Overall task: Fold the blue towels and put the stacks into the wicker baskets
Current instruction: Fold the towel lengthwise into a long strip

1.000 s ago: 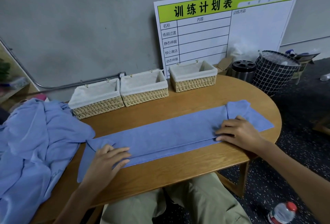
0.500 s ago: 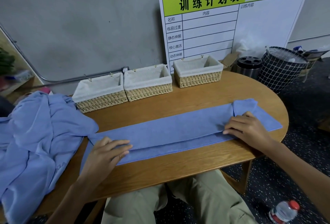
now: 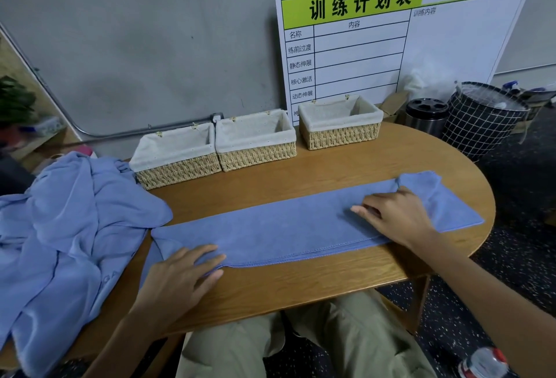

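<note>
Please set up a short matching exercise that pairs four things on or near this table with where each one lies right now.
Things:
1. long folded towel
2. heap of unfolded towels
3. three wicker baskets
4. water bottle

Places:
A. on the floor, at the frame's lower right corner
B. in a row along the table's far edge, by the wall
C. stretched across the table under the left hand and right hand
D. piled over the table's left end

Pairs: 1-C, 2-D, 3-B, 4-A
</note>
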The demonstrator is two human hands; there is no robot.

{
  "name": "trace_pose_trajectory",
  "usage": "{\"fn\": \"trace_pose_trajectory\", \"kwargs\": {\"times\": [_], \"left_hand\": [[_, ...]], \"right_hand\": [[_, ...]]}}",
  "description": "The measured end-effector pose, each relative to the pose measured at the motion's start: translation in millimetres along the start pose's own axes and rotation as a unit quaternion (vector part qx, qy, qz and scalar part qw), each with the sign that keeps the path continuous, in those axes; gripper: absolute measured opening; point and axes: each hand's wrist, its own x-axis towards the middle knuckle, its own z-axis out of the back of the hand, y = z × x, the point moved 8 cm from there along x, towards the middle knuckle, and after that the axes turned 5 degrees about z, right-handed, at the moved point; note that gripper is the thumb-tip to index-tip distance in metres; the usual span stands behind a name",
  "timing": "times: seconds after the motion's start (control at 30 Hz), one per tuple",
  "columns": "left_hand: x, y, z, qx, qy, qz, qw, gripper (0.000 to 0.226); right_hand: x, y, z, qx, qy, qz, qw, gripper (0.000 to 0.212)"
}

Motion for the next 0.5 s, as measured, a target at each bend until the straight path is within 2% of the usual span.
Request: {"fn": "trace_pose_trajectory", "kwargs": {"times": [0.07,0.13,0.2,0.27,0.3,0.37,0.43,0.5], "left_hand": [[6.5,-5.0,6.6,0.006,-0.01,0.024,1.0,0.062],[16.3,-12.9,12.6,0.013,-0.019,0.042,0.999,0.063],[26.9,-20.8,16.9,0.011,-0.04,0.06,0.997,0.063],[40.7,-24.6,14.9,-0.033,-0.043,0.089,0.995,0.061],[47.7,-21.2,6.5,-0.074,-0.012,0.122,0.99,0.057],[53.8,-8.1,-24.9,-0.15,0.11,0.216,0.959,0.053],[48.2,3.5,-51.4,-0.114,0.209,0.275,0.931,0.059],[35.7,17.3,-62.7,-0.05,0.253,0.307,0.916,0.063]], "right_hand": [[11.5,21.8,-11.1,0.03,0.014,-0.01,0.999,0.049],[19.4,40.1,-32.2,0.073,0.093,-0.036,0.992,0.053],[15.8,49.1,-56.8,0.097,0.19,-0.06,0.975,0.073],[8.9,52.9,-70.1,0.099,0.239,-0.057,0.964,0.096],[6.9,53.0,-72.9,0.1,0.251,-0.055,0.961,0.102],[5.0,50.1,-76.2,0.102,0.273,-0.056,0.955,0.107],[3.1,45.9,-78.4,0.102,0.295,-0.057,0.948,0.107],[1.3,40.0,-79.6,0.099,0.305,-0.064,0.945,0.107]]}}
